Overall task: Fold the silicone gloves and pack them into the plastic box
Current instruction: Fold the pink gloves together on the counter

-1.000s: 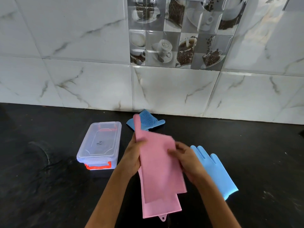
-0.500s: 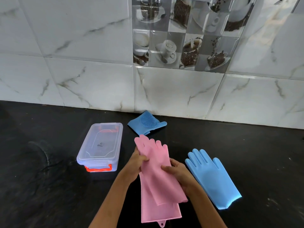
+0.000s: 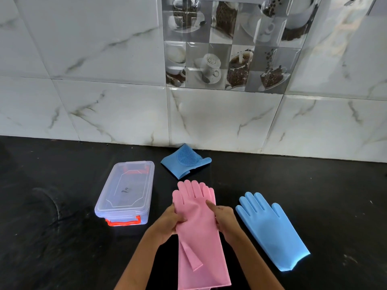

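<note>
Two pink silicone gloves (image 3: 199, 231) lie stacked on the black counter, fingers pointing at the wall. My left hand (image 3: 168, 221) pinches their left edge near the palm. My right hand (image 3: 223, 219) rests on their right edge with the index finger stretched across the top glove. A flat blue glove (image 3: 270, 229) lies just to the right. A folded blue glove (image 3: 185, 161) sits by the wall. The clear plastic box (image 3: 125, 191), lid on and orange latches at both ends, stands to the left.
The black stone counter (image 3: 324, 195) runs to a marble-tiled wall (image 3: 104, 91) at the back. A round sunken outline (image 3: 41, 206) shows in the counter left of the box.
The top pink glove, held up a second ago, has come down flat onto the other pink glove. Both hands have lowered with it and now press on its edges.
</note>
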